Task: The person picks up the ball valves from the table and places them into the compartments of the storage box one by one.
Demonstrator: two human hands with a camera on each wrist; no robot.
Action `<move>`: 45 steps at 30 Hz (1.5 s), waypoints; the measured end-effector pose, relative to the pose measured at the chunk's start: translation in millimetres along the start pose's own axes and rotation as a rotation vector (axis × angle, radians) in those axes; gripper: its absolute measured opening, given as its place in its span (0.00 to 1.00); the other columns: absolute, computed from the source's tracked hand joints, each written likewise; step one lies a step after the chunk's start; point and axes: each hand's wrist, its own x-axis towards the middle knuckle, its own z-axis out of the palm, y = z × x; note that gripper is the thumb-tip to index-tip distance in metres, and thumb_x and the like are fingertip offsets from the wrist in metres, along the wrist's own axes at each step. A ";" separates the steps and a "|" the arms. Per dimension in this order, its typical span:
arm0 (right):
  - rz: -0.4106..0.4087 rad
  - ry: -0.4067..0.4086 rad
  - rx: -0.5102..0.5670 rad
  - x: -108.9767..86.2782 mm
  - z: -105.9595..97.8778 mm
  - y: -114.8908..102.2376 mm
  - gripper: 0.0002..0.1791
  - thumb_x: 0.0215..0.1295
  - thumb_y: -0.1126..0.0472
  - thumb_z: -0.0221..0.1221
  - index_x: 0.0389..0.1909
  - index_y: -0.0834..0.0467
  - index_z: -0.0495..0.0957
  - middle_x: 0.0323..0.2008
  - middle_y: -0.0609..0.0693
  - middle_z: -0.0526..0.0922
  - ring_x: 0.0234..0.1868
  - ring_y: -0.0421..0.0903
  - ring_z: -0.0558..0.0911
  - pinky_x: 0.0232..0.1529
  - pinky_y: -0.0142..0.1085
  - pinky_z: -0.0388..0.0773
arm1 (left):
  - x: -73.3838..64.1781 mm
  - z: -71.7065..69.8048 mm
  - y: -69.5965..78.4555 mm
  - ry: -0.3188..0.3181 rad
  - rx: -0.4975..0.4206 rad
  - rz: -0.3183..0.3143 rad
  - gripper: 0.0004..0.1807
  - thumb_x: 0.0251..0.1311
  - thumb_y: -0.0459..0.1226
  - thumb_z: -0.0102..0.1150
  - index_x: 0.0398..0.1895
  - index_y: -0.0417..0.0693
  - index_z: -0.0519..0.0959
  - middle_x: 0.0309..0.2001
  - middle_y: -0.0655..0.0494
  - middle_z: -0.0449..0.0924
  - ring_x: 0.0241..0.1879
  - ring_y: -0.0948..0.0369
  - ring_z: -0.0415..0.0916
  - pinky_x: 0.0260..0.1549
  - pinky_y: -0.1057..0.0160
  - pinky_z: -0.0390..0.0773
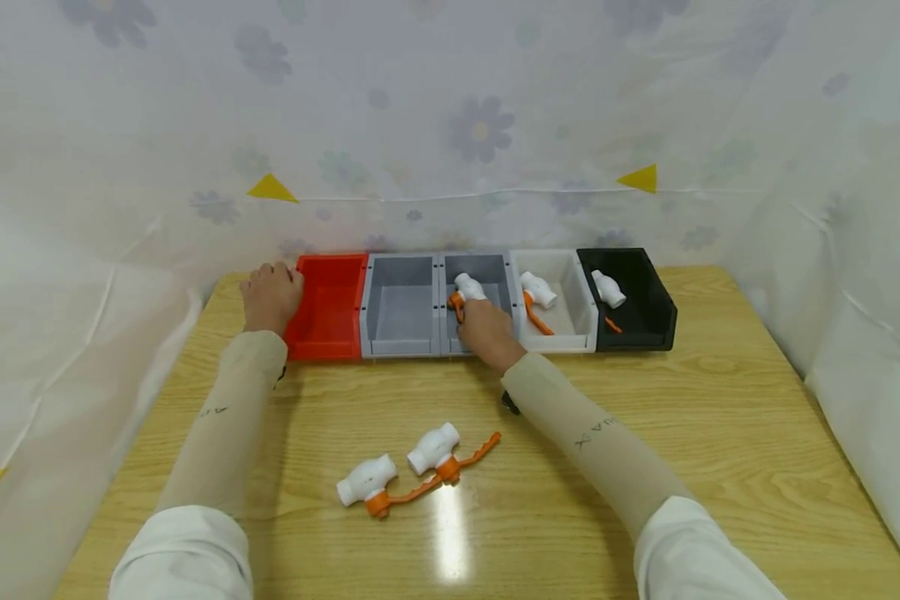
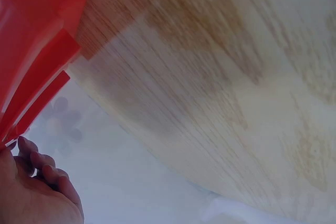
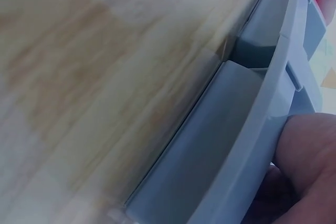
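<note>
My left hand (image 1: 272, 296) grips the left side rim of a red bin (image 1: 332, 304), its fingers curled at the red edge in the left wrist view. My right hand (image 1: 489, 332) reaches over the front of a grey bin (image 1: 499, 271) and holds a white ball valve (image 1: 468, 286) with an orange handle inside it. In the right wrist view, the grey bin's front wall (image 3: 194, 145) hides most of the fingers. Nearer me, two more ball valves, a left one (image 1: 367, 481) and a right one (image 1: 433, 448), lie on the table.
Several bins stand in a row along the back of the wooden table (image 1: 720, 467). A second grey bin (image 1: 401, 304) is beside the red one. The white bin (image 1: 572, 321) and black bin (image 1: 648, 304) each contain a ball valve. Flowered sheeting (image 1: 420, 100) hangs behind.
</note>
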 end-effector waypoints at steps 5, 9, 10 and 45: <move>-0.012 -0.014 0.024 -0.1 -2.5 -1.5 0.10 0.59 0.58 0.58 0.20 0.56 0.73 0.22 0.51 0.76 0.21 0.46 0.75 0.16 0.39 0.68 | 0.3 0.6 -1.2 -0.007 -0.002 0.001 0.26 0.69 0.45 0.22 0.40 0.32 0.66 0.41 0.35 0.66 0.43 0.39 0.61 0.43 0.42 0.58; -0.012 -0.051 0.041 1.5 -3.8 -1.1 0.11 0.61 0.56 0.58 0.21 0.55 0.73 0.23 0.51 0.76 0.22 0.47 0.76 0.18 0.39 0.70 | 1.8 1.3 -0.9 -0.002 -0.009 -0.001 0.25 0.68 0.45 0.22 0.39 0.33 0.67 0.40 0.36 0.66 0.42 0.39 0.62 0.42 0.42 0.58; -0.010 -0.055 0.041 2.2 -3.8 -0.8 0.12 0.61 0.55 0.59 0.21 0.55 0.73 0.23 0.51 0.76 0.23 0.47 0.76 0.19 0.39 0.70 | 2.5 1.4 -0.2 0.001 -0.011 0.001 0.25 0.68 0.45 0.22 0.38 0.33 0.67 0.40 0.36 0.66 0.42 0.39 0.62 0.42 0.42 0.58; -0.157 0.272 -0.083 -7.0 -119.6 186.2 0.24 0.68 0.42 0.46 0.22 0.58 0.66 0.13 0.52 0.66 0.11 0.47 0.65 0.13 0.39 0.60 | 7.1 4.6 -2.2 0.039 -0.037 -0.016 0.24 0.68 0.45 0.24 0.37 0.34 0.68 0.40 0.36 0.67 0.42 0.39 0.63 0.42 0.41 0.58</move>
